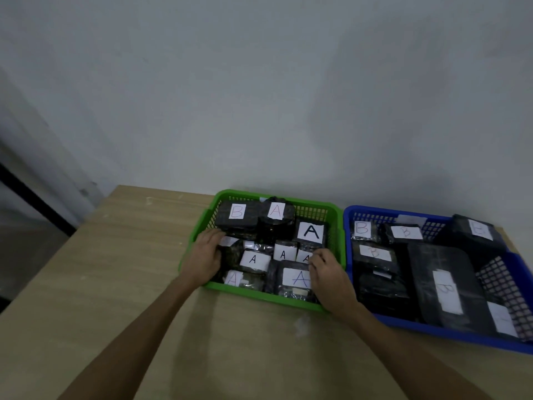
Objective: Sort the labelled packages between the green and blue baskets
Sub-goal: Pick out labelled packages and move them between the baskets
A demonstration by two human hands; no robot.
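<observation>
Both your forearms come in over the bare counter (101,284) front edge; plenty of open room there and to the left. Your left hand (206,255) sits over the left wall of the green basket (259,297), fingers curled onto a package (230,246) whose label I can't read; looks like a light hold, but I can't tell if it's actually gripped. Your right hand (331,277) rests on the near right corner, fingers loosely bent beside the big A package (294,280), holding nothing that I can see.

Green is mostly A's, packed tight and overlapping. My read: that's the A bin. The one stray is the B package (236,216) at the far left corner, lying on top, so it should lift straight up.

Blue basket (432,332) touches green on the right; every readable label in it is a B. Free mesh floor shows at its right side. Wall close behind both baskets, so lift over the shared rims.
</observation>
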